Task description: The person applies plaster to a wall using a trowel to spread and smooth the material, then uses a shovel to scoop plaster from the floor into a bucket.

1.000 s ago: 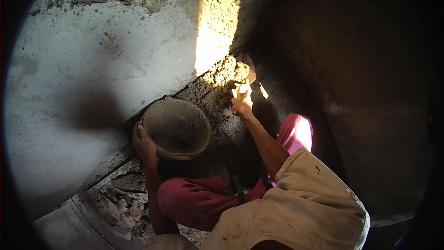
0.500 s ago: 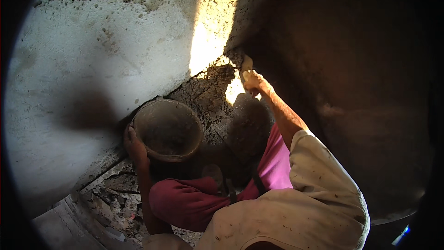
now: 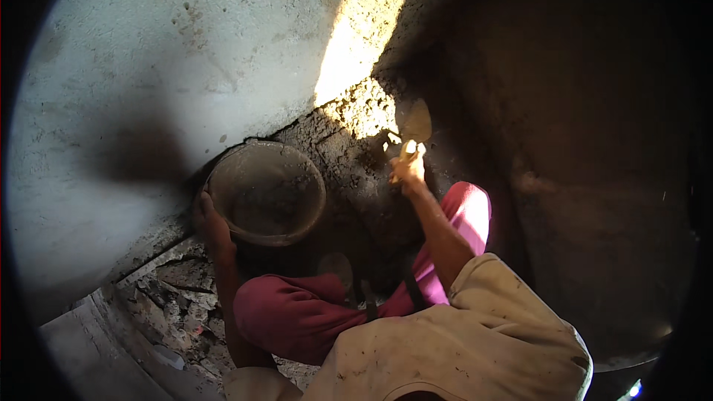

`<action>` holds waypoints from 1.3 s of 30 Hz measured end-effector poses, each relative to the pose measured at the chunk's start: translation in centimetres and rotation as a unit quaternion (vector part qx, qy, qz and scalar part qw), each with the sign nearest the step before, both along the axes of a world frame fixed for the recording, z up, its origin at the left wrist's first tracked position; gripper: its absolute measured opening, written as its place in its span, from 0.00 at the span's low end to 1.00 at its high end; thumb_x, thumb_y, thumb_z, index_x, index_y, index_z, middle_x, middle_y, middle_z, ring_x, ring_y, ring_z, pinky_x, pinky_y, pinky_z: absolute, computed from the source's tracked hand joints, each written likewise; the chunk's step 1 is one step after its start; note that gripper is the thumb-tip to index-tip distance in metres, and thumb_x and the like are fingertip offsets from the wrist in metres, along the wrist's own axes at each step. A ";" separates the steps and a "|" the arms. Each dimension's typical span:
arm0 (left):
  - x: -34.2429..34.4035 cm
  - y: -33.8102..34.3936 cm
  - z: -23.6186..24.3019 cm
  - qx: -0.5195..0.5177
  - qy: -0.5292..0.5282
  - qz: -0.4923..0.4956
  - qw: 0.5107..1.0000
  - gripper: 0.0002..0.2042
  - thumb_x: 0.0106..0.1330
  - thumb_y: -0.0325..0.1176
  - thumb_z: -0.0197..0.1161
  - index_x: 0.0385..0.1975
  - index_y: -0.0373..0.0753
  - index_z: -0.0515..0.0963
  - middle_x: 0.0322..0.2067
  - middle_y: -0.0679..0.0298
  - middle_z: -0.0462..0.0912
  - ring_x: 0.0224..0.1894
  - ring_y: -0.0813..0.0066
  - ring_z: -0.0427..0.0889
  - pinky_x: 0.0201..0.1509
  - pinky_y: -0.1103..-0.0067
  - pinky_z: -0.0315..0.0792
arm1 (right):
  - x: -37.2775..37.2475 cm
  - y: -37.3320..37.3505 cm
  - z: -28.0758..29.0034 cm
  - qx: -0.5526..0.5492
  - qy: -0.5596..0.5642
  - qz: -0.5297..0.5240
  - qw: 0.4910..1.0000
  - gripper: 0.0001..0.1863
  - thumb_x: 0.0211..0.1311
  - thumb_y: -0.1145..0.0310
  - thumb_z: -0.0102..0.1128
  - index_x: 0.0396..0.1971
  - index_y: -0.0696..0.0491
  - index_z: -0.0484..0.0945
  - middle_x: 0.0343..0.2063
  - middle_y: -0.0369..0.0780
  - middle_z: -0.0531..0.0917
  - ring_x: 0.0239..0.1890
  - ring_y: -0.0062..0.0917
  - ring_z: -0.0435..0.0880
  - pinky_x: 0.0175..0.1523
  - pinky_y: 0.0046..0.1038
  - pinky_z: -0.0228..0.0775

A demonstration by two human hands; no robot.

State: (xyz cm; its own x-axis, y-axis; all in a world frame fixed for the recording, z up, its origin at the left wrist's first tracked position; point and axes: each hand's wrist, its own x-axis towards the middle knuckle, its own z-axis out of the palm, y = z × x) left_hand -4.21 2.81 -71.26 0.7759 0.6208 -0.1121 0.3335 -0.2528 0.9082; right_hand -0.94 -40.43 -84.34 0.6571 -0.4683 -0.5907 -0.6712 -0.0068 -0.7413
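Pan (image 3: 267,193) sits left of trowel (image 3: 413,122), wall (image 3: 148,67) behind.

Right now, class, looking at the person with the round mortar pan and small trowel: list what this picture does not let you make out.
- Head view: the left hand fingers, hidden behind the round grey mortar pan rim.
- Head view: the right hand grip on the small metal trowel, too small and glare-lit.
- Head view: the dark curved wall, lost in shadow.
- Head view: feet, hidden under the pink trousers.

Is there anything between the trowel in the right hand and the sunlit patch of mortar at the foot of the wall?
Nothing visible. The right hand holds the trowel right at the mortar patch; the pan in the left hand sits off to the left.
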 end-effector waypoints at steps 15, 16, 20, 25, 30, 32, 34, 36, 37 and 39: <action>-0.7 -1.4 1.6 0.001 -0.038 -0.034 0.999 0.19 0.76 0.38 0.46 0.54 0.29 0.74 0.50 0.51 0.79 0.52 0.62 0.78 0.59 0.71 0.68 | 5.9 11.0 2.4 0.260 -0.049 -0.049 0.963 0.09 0.61 0.74 0.58 0.38 0.63 0.76 0.19 0.40 0.77 0.16 0.20 0.73 0.19 0.22 0.69; -0.8 -1.4 1.1 0.005 -0.037 -0.036 0.999 0.19 0.76 0.38 0.46 0.54 0.30 0.74 0.50 0.51 0.79 0.51 0.62 0.78 0.59 0.71 0.68 | 4.7 10.6 3.3 0.230 -0.077 -0.001 0.970 0.10 0.61 0.74 0.58 0.40 0.62 0.75 0.20 0.40 0.77 0.16 0.20 0.72 0.19 0.23 0.69; 0.4 -4.1 2.8 0.015 -0.026 -0.067 0.997 0.19 0.76 0.39 0.46 0.55 0.31 0.74 0.51 0.53 0.79 0.53 0.64 0.77 0.60 0.72 0.67 | -2.0 8.9 5.6 0.024 -0.232 0.106 0.967 0.20 0.58 0.73 0.60 0.50 0.61 0.70 0.26 0.42 0.78 0.19 0.27 0.77 0.25 0.30 0.72; 0.5 -4.2 2.8 0.018 -0.014 -0.059 0.998 0.19 0.76 0.40 0.47 0.54 0.31 0.74 0.51 0.53 0.79 0.53 0.63 0.77 0.60 0.71 0.67 | -9.8 10.0 15.7 -0.079 -0.186 0.353 0.914 0.31 0.58 0.65 0.63 0.60 0.53 0.62 0.43 0.56 0.80 0.45 0.53 0.81 0.50 0.44 0.73; -0.6 -3.0 2.8 0.052 -0.005 -0.047 0.998 0.19 0.76 0.39 0.47 0.54 0.31 0.75 0.50 0.52 0.80 0.52 0.63 0.78 0.60 0.71 0.68 | -7.0 5.8 14.4 -0.132 -0.128 0.269 0.946 0.31 0.58 0.63 0.63 0.60 0.50 0.61 0.41 0.55 0.80 0.42 0.56 0.81 0.47 0.49 0.73; -1.1 -2.3 2.3 0.053 -0.011 -0.046 0.997 0.19 0.76 0.39 0.47 0.54 0.30 0.75 0.50 0.52 0.80 0.52 0.64 0.78 0.60 0.72 0.68 | -1.7 -1.0 7.3 -0.400 -0.164 0.305 0.848 0.34 0.59 0.58 0.62 0.62 0.48 0.58 0.39 0.55 0.80 0.41 0.55 0.81 0.51 0.47 0.73; -1.1 -2.6 3.2 0.045 0.002 -0.046 0.998 0.19 0.76 0.39 0.47 0.54 0.30 0.75 0.50 0.53 0.80 0.52 0.64 0.78 0.60 0.72 0.68 | 4.6 -5.0 8.1 -0.319 -0.049 0.220 0.920 0.26 0.62 0.58 0.55 0.57 0.51 0.64 0.33 0.52 0.82 0.38 0.55 0.82 0.48 0.43 0.76; -0.7 -3.7 3.7 0.031 -0.001 -0.054 0.998 0.19 0.76 0.39 0.47 0.54 0.31 0.75 0.50 0.53 0.80 0.52 0.65 0.78 0.59 0.72 0.68 | 10.8 -10.9 3.7 -0.269 -0.065 0.304 0.911 0.21 0.59 0.63 0.60 0.51 0.51 0.67 0.27 0.48 0.80 0.24 0.43 0.82 0.28 0.38 0.75; -0.2 -3.6 2.8 0.021 -0.005 -0.060 0.998 0.19 0.76 0.39 0.47 0.54 0.31 0.75 0.50 0.53 0.80 0.52 0.65 0.78 0.59 0.73 0.68 | 12.9 -13.7 1.4 -0.229 -0.081 0.351 0.904 0.19 0.57 0.64 0.62 0.47 0.50 0.69 0.24 0.46 0.80 0.19 0.39 0.81 0.21 0.36 0.74; 2.1 -4.6 2.5 -0.014 -0.023 -0.080 0.996 0.19 0.76 0.39 0.47 0.54 0.31 0.75 0.50 0.54 0.80 0.52 0.65 0.78 0.59 0.73 0.68 | 15.2 -18.9 -1.7 -0.095 -0.162 0.472 0.862 0.12 0.50 0.63 0.67 0.32 0.48 0.75 0.18 0.41 0.77 0.17 0.35 0.79 0.20 0.36 0.71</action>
State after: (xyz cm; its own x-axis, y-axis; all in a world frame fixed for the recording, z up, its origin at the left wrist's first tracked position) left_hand -2.15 -1.81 -68.80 0.8690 0.4866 -0.0900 0.2494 -0.2735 0.9290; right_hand 14.30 -59.37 -86.01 0.9144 0.2960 -0.2761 -0.0586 -0.5781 -0.8139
